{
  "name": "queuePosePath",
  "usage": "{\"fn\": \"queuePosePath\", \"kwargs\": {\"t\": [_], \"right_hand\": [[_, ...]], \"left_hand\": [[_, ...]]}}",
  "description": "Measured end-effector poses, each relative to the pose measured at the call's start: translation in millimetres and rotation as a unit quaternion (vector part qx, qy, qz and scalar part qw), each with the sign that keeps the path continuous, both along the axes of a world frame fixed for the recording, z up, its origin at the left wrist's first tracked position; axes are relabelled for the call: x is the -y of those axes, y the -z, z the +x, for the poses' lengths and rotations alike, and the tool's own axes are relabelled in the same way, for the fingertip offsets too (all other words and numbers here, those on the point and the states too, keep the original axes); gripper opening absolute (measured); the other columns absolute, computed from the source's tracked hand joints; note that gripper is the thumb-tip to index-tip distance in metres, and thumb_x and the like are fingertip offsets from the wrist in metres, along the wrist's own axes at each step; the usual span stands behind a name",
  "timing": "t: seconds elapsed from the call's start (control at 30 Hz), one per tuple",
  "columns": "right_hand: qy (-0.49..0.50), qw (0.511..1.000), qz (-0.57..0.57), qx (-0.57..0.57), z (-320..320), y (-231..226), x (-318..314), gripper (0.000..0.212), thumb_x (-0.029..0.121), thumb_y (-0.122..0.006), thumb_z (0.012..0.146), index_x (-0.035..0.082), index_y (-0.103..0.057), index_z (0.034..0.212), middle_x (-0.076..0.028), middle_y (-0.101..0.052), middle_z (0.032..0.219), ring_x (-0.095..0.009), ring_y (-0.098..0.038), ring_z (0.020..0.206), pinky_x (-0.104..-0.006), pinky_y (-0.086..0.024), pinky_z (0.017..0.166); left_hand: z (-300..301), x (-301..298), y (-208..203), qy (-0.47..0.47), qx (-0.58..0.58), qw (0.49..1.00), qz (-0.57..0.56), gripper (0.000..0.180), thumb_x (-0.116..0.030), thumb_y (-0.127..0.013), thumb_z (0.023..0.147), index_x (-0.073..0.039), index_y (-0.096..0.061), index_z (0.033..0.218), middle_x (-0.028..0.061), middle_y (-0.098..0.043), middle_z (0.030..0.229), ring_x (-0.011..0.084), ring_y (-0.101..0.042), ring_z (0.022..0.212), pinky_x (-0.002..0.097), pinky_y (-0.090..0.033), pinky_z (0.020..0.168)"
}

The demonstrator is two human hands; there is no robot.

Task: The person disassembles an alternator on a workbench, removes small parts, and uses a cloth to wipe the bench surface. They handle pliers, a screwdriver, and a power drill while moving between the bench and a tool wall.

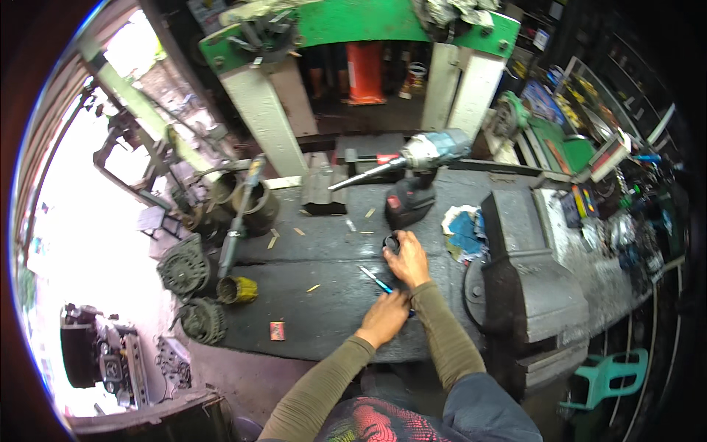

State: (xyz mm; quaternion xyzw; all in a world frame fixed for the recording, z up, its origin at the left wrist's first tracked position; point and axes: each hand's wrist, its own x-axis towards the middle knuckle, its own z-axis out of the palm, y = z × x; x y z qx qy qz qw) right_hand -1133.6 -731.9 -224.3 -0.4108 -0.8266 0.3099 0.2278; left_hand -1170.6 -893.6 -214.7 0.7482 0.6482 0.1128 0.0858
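My right hand (409, 262) is closed around a small black round part (391, 243), which looks like a hollow ring or cup, over the middle of the dark workbench (324, 243). Closer to me, my left hand (384, 318) has its fingers closed on a slim blue tool (377, 281). Its pale tip points away to the far left, and a bit of blue shows again past the hand's right side; its exact kind is not clear. Just beyond my right hand, a teal and black cordless impact wrench (434, 151) stands on its base, its long metal shaft pointing left.
A bench vise (541, 291) sits at right, beside a blue and white rag (466, 230). At the left edge lie a yellow can (237, 289), alternators (184, 267) and a long metal tool (237, 228). A small red box (277, 331) lies near the front. A green-topped press frame (361, 20) rises behind.
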Motion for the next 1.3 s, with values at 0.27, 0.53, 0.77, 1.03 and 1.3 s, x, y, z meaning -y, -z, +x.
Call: {"fn": "queuePosePath", "kwargs": {"t": [0.27, 0.53, 0.77, 1.03, 1.3], "right_hand": [[0.154, 0.926, -0.278, -0.202, 127, -44, 44, 0.046, 0.018, -0.082, 0.086, 0.001, -0.059, 0.121, -0.001, -0.061, 0.084, -0.008, -0.055, 0.071, -0.0271, -0.047, 0.062], [-0.126, 0.955, -0.21, -0.17, 72, -71, 108, 0.046, 0.018, -0.085, 0.083, 0.003, -0.065, 0.121, -0.006, -0.065, 0.108, -0.018, -0.061, 0.098, -0.0312, -0.051, 0.084], [0.188, 0.935, 0.176, 0.243, 68, 0, -61, 0.077, 0.039, -0.068, 0.095, -0.005, -0.036, 0.151, -0.033, -0.033, 0.156, -0.054, -0.04, 0.136, -0.0557, -0.037, 0.113], [0.234, 0.904, 0.221, 0.283, 94, 70, -127, 0.041, 0.023, -0.064, 0.09, 0.0, -0.059, 0.124, -0.022, -0.057, 0.124, -0.044, -0.059, 0.106, -0.056, -0.048, 0.091], [-0.198, 0.961, 0.193, 0.021, 10, 56, 123, 0.028, -0.001, -0.066, 0.071, 0.001, -0.064, 0.098, -0.02, -0.057, 0.101, -0.038, -0.054, 0.094, -0.0507, -0.042, 0.077]], "left_hand": [[-23, -17, -29, -0.042, 0.184, 0.982, 0.008, 0.041, -0.012, -0.068, 0.091, -0.002, -0.055, 0.129, 0.017, -0.058, 0.117, 0.0358, -0.058, 0.11, 0.0461, -0.045, 0.096], [-65, 34, -68, -0.28, 0.768, 0.553, -0.16, 0.039, -0.033, -0.071, 0.095, -0.007, -0.057, 0.121, 0.002, -0.058, 0.09, 0.0086, -0.059, 0.079, 0.0234, -0.042, 0.051], [-100, 133, -59, -0.381, 0.75, 0.528, -0.117, 0.037, -0.017, -0.078, 0.087, -0.01, -0.05, 0.11, 0.004, -0.062, 0.082, 0.0137, -0.063, 0.064, 0.0221, -0.035, 0.043], [-134, 246, -20, -0.636, 0.494, 0.585, 0.095, 0.031, -0.013, -0.083, 0.084, -0.007, -0.055, 0.096, 0.0038, -0.063, 0.075, 0.0098, -0.06, 0.057, 0.0244, -0.049, 0.047], [-152, 224, -7, -0.591, 0.112, 0.799, 0.014, 0.057, -0.024, -0.088, 0.076, 0.0, -0.061, 0.12, 0.0234, -0.068, 0.107, 0.0463, -0.066, 0.099, 0.0494, -0.053, 0.086]]}}
